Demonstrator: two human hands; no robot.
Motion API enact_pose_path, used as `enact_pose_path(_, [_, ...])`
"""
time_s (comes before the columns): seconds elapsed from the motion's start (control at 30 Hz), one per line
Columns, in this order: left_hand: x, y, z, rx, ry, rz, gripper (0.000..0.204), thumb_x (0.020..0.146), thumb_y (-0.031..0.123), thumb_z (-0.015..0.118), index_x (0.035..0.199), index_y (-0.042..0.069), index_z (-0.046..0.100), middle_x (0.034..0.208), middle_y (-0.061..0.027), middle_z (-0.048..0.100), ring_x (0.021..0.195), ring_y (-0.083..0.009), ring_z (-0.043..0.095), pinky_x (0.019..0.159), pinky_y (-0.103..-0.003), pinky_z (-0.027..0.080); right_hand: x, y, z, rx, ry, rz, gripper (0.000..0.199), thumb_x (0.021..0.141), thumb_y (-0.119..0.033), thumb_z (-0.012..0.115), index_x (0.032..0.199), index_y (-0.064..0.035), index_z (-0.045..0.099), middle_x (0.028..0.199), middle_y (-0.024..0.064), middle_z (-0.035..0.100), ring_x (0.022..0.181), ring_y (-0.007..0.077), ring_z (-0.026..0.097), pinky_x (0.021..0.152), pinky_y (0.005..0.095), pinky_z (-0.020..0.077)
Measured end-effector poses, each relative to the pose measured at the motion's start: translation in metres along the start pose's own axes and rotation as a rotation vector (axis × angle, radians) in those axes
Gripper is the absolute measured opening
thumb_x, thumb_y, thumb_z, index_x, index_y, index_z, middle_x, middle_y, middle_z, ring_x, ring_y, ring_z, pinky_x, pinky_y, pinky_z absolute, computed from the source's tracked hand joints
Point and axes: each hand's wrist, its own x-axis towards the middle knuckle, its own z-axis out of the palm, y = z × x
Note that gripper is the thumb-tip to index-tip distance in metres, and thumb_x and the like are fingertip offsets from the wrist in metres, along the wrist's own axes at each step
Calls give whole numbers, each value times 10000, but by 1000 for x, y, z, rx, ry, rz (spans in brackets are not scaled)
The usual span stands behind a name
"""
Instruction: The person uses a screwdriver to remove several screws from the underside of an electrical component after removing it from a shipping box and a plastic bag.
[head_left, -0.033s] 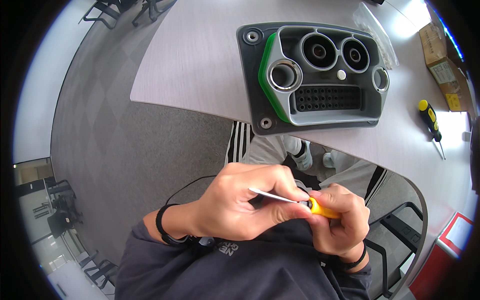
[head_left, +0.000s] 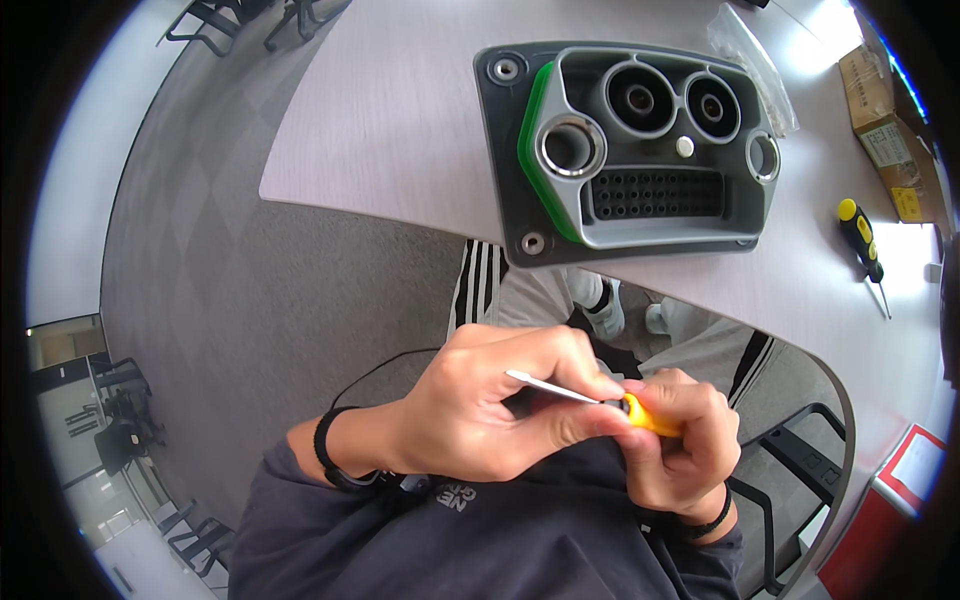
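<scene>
Spanning pale wood-grain table [head_left: 400, 120]; grey carpet [head_left: 220, 300] beneath.

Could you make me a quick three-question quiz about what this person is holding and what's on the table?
1. True or false: both hands are on the yellow-handled screwdriver held close to the body.
2. Which lies on the table to the right of the grey connector housing?
A. a hammer
B. a second screwdriver
C. a pair of scissors
3. Fill in: the housing has a strip along its left side coloured ____.

Key:
1. True: the right hand grips the handle and the left hand pinches the metal shaft.
2. B
3. green
</scene>
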Motion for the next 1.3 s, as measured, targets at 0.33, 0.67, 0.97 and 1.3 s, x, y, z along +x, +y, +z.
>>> enact_pose_path(0.33, [0, -5, 4, -82, 72, 54, 184, 787, 13, 763, 904, -25, 626, 785, -144, 689, 622, -153, 617, 520, -261, 458, -3, -9, 2, 205, -16, 291, 214, 830, -76, 710, 954, 58, 598, 697, 102, 670, 507, 94, 596, 464, 197, 437])
enact_pose_path(0.67, [17, 5, -63, 748, 206, 515, 761, 690, 524, 795, 1160, -9, 525, 1105, -179, 568, 1023, -285, 556, 840, -376, 451, 27, -42, -40, -77, 428, 178, 316, 760, -21, 766, 1011, 33, 583, 820, 165, 681, 655, 167, 669, 580, 207, 509])
enact_pose_path(0.97, [62, -5, -71, 861, 135, 467, 1037, 548, 431, 898, 1355, 23, 389, 1380, -253, 437, 1330, -389, 379, 1102, -485, 294, 70, -48, -60, -618, 55, -57, 425, 695, 88, 754, 1071, -3, 580, 981, 160, 590, 788, 152, 572, 618, 206, 468])
enact_pose_path(1.3, [75, -31, -80, 738, 54, 538, 998, 574, 324, 903, 1374, 40, 378, 1316, -217, 521, 1328, -392, 396, 1111, -503, 303, 78, -37, -75, -384, -18, -119, 394, 771, -38, 747, 1087, -42, 510, 1046, 178, 585, 934, 194, 579, 798, 247, 516])
